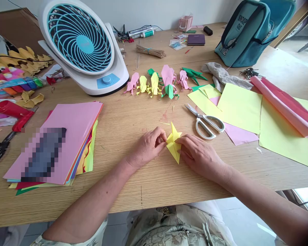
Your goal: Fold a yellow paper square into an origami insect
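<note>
Between my two hands is a yellow origami piece point(173, 147), folded into narrow points at top and bottom with short side points. My left hand point(154, 142) pinches its left edge between thumb and fingertips. On the other side, my right hand point(199, 153) grips the right edge, its fingers curled and partly hiding the paper. White-handled scissors point(207, 124) lie just beyond my right hand, blades pointing up and left. A row of folded paper figures in pink, yellow and green stands further back, among them a large pink figure point(168, 76).
A white fan point(110, 80) stands at the back left. Left of my arm lies a stack of coloured paper point(74, 116) with a blurred dark device on it. Yellow sheets point(240, 106) and a rolled pink sheet point(284, 106) cover the right side. A teal backpack point(243, 37) stands behind them.
</note>
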{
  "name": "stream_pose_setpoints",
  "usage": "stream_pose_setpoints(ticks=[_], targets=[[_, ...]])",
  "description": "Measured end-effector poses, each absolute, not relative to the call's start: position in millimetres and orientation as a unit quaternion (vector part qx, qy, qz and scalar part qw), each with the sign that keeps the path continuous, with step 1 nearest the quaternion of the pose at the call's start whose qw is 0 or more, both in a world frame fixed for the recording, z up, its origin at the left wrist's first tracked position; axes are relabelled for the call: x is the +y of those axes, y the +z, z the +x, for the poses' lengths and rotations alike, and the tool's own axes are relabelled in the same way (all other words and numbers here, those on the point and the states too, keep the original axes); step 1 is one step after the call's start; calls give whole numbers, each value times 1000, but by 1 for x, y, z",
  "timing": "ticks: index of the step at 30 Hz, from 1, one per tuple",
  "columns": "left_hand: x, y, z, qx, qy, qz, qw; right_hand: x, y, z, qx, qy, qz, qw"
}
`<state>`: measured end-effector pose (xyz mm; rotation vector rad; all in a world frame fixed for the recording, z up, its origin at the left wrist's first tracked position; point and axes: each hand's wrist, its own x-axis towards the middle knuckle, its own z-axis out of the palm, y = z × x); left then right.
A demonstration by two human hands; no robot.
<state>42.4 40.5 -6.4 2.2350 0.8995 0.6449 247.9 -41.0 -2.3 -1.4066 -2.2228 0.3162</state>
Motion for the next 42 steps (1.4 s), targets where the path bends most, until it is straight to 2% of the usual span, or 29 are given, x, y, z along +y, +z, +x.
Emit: stream_pose_setpoints(ticks=[3, 7, 10, 14, 33, 38, 42], targets=[[39, -7, 45, 332, 245, 856, 311, -36, -1, 243, -768, 146, -558, 277], [38, -9, 48, 285, 222, 907, 217, -26, 4, 235, -778, 143, -563, 240], [37, -9, 48, 292, 206, 914, 193, -21, 5, 232, -754, 171, -571, 275], [37, -8, 47, 299, 189, 912, 209, -21, 6, 232, -729, 229, -566, 310], [37, 0, 39, 322, 203, 874, 302, -4, 11, 230, -711, 217, -631, 222], [28, -2, 31, 276, 215, 913, 212, -2, 6, 230, -716, 187, -636, 219], [15, -5, 18, 224, 210, 950, 65, -2, 4, 230, -711, 186, -640, 226]])
